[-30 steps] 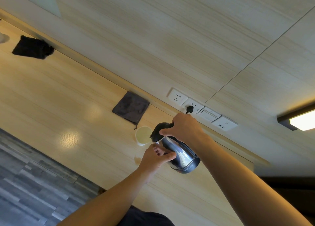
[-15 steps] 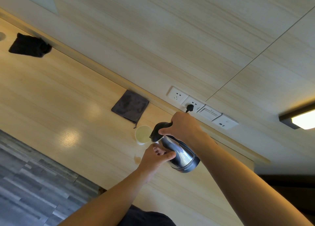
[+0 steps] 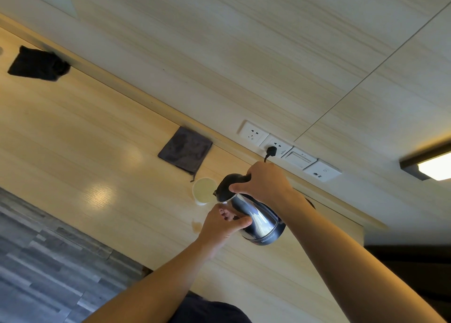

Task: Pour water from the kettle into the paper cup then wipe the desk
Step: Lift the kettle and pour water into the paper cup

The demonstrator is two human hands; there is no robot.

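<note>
My right hand [image 3: 262,181] wrapped round black handle, kettle [image 3: 256,221] tipped, spout over paper cup [image 3: 203,191]. My left hand [image 3: 224,225] cupped against steel body, thumb along side, steadying. Both arms stretched forward, right elbow higher. Pour step in hand; cup on counter [image 3: 85,152] looks near full. Next, I judge: level kettle, set down, reach for grey cloth [image 3: 186,149] lying just behind cup by wall. Small wet patch [image 3: 196,226] near left hand wants wiping. Black cloth [image 3: 39,64] far left.
</note>
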